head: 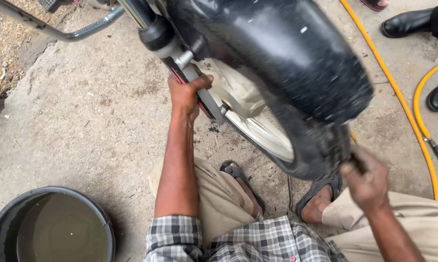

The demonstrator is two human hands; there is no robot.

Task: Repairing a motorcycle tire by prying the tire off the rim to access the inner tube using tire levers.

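Note:
A motorcycle's front wheel fills the upper middle, with a black tyre, a pale rim and a black mudguard above it. My left hand grips the lower fork leg next to the wheel hub. My right hand is closed over the tyre's near edge, low on the right; it looks blurred. I am crouched, with both sandalled feet under the wheel.
A black tub of murky water stands at the lower left. A yellow hose runs down the right side of the concrete ground. Another person's black shoes are at the top right. A metal guard bar crosses the top left.

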